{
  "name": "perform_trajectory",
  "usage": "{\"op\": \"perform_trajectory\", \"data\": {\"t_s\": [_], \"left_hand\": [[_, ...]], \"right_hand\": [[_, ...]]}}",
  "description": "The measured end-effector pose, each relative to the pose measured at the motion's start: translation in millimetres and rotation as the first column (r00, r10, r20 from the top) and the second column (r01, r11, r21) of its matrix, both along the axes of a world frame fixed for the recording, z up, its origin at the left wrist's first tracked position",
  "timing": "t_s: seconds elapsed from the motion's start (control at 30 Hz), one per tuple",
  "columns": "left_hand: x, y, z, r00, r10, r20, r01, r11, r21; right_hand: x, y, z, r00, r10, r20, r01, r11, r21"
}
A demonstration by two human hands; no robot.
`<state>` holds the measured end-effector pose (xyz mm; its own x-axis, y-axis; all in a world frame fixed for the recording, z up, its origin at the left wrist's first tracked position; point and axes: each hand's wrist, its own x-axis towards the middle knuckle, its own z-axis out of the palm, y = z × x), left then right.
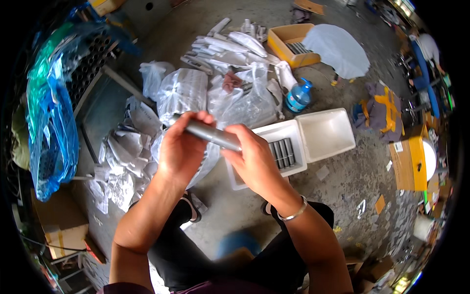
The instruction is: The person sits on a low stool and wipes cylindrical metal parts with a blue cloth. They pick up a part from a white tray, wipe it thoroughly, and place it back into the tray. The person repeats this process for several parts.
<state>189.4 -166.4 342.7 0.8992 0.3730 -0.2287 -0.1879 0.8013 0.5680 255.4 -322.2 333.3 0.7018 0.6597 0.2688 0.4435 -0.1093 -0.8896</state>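
Note:
Both my hands hold a grey metal tube (209,133) up in front of me, its right end slightly lower than its left. My left hand (182,143) is closed round the left part, fingertips curled over the top. My right hand (251,156) grips the other end between thumb and fingers. Behind and below my right hand stands a white plastic bin (299,169), in which several similar grey tubes (282,153) lie in a row. A second white bin (327,134) adjoins it on the right. Plastic bags (183,90) lie on the floor just beyond my left hand.
Paper-wrapped pieces (227,46) are heaped beyond the bags. A blue pump bottle (298,96) stands near the bins, with a yellow box (293,56) farther back. Crumpled paper (122,157) and blue plastic sheeting (54,132) are on the left. A cardboard box (410,164) sits at right.

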Motion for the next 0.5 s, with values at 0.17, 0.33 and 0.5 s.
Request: {"op": "perform_trajectory", "data": {"t_s": [0.17,0.33,0.5], "left_hand": [[-2,16,-19,0.983,0.013,0.185,-0.009,1.0,-0.022],[-15,38,-55,0.988,0.045,0.148,-0.034,0.997,-0.071],[-17,41,-41,0.992,0.072,0.099,-0.055,0.985,-0.163]], "right_hand": [[-1,9,2,0.993,-0.007,-0.117,0.015,0.997,0.073],[-12,28,-22,0.962,0.027,-0.272,-0.048,0.996,-0.07],[-20,31,-31,0.934,0.017,-0.357,0.014,0.996,0.085]]}}
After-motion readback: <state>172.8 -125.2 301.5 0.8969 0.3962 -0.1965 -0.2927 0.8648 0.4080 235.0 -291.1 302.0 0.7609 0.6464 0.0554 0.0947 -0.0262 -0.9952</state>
